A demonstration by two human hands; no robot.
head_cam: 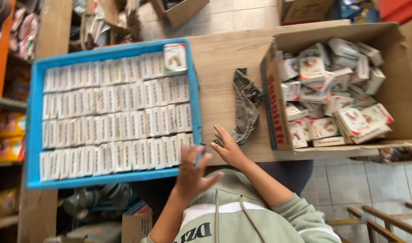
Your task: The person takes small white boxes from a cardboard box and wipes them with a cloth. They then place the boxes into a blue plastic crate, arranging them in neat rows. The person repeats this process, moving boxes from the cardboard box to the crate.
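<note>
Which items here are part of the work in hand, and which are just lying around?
In use: blue tray with rows of small white boxes; cardboard carton of loose boxes; left hand at the tray's corner; right hand on the table.

Lying about: checked cloth; floor cartons; shelf goods.

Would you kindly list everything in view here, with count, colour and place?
Blue tray: one, left on the wooden table, packed with rows of small white boxes on edge.
Small box lying flat: one, white and green, at the tray's top right corner.
Cardboard carton: one, brown, right, open.
Loose small boxes: many, white, heaped in the carton.
Checked cloth: one, grey, between tray and carton.
Wooden table: one, light brown, bare in the middle.
Shelves: orange, far left.
Left hand: open, blurred, at the tray's near right corner.
Right hand: open, flat on the table, touching the cloth's end.
</note>
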